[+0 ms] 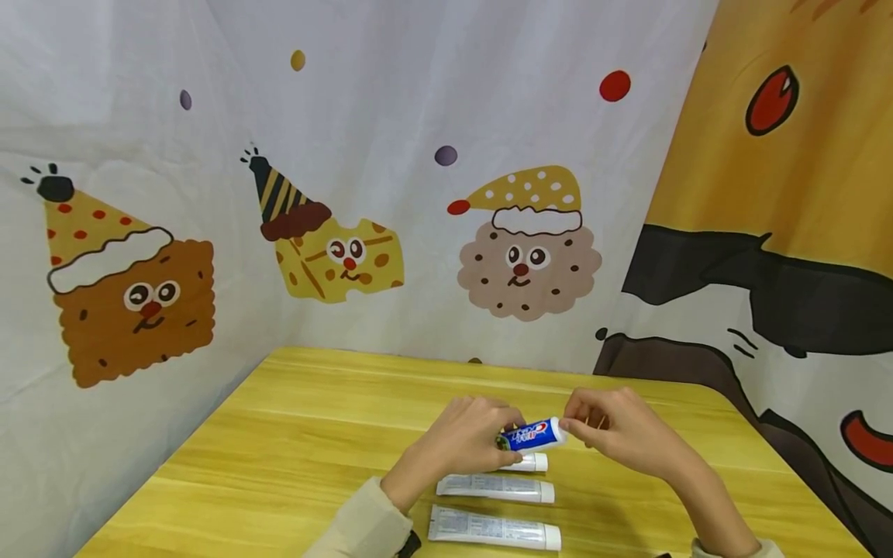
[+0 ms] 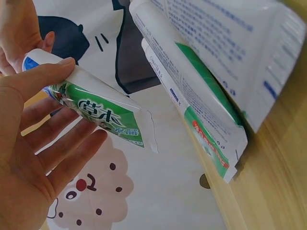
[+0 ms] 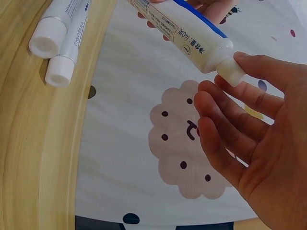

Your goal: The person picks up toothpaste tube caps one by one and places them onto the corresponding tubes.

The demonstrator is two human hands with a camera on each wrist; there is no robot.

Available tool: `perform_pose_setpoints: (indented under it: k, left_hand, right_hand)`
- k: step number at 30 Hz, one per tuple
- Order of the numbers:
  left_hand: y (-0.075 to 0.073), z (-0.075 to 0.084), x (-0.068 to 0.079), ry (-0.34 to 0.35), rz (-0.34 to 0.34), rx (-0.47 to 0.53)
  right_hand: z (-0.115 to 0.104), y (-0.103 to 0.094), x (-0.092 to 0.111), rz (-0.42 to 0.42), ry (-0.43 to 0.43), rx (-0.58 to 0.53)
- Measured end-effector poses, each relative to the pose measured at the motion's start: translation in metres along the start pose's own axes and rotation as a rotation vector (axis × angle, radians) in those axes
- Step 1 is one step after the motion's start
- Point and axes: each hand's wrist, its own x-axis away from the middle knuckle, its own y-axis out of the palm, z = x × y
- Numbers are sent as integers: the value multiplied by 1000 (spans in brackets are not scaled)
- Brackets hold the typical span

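Observation:
My left hand (image 1: 469,435) grips a blue, white and green toothpaste tube (image 1: 529,436) above the table, thumb on one side and fingers on the other. In the left wrist view the tube's green label (image 2: 103,112) and flat crimped end point away from the palm. My right hand (image 1: 624,428) is at the other end, where thumb and index finger pinch the small white cap (image 3: 230,72); its other fingers are loosely bent below. The cap sits on the tube's neck. Beneath the hands, another white tube (image 1: 533,463) is partly hidden by the left hand.
Two more white toothpaste tubes, a middle one (image 1: 495,488) and a nearer one (image 1: 494,529), lie in a row on the wooden table (image 1: 293,449), caps to the right. A cloth curtain (image 1: 391,101) with cartoon prints hangs behind the table.

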Motion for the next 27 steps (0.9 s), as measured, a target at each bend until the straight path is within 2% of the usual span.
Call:
perform_pose_setpoints:
  k: [9, 20, 27]
  left_hand:
    - [-1, 1, -1, -7, -12, -7]
    - [-7, -2, 2, -10, 21, -27]
    - [-10, -4, 3, -17, 38, -22]
  right_hand:
    - [0, -1, 0, -11, 4, -2]
    - [-1, 0, 1, -15, -21, -43]
    - [-3, -2, 1, 7, -6, -13]
